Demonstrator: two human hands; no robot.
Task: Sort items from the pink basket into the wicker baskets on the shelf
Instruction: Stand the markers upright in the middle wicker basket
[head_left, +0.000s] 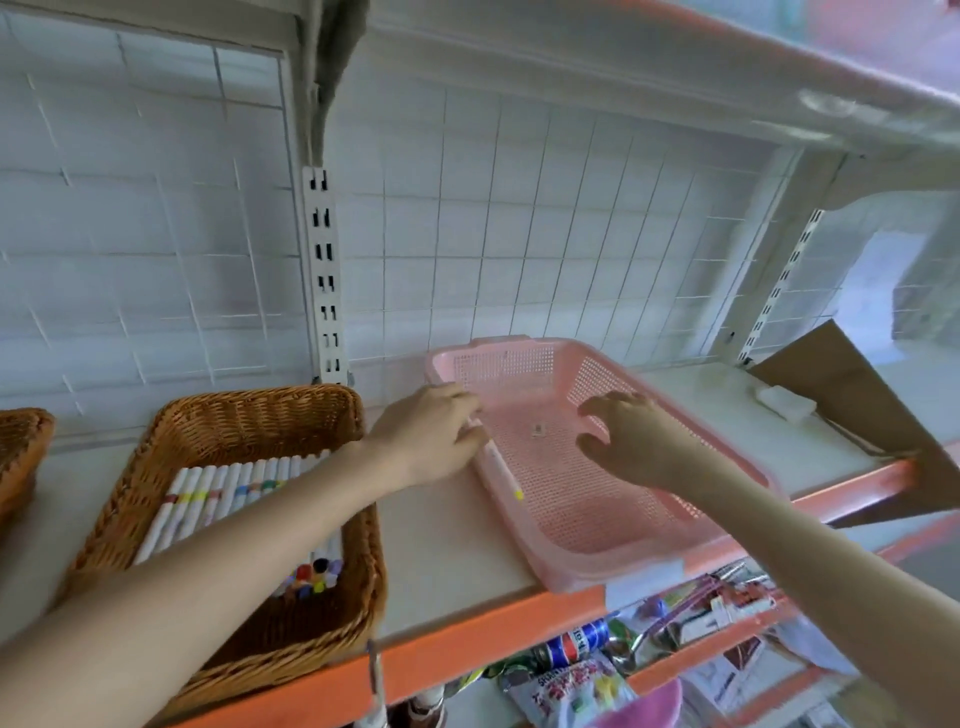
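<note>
The left hand (431, 436) pinches a marker (501, 467) at the left rim of the pink basket (597, 571). The right hand (631, 441) hovers over that basket, fingers loosely curled, holding nothing. The wicker basket (260, 410) just left holds a row of pens (223, 488).

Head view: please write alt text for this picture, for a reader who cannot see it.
A person's left hand holds a white marker at the left rim of a nearly empty pink basket on a shelf, while the right hand hovers over it, holding nothing. To the left, a wicker basket holds rows of markers.
</note>
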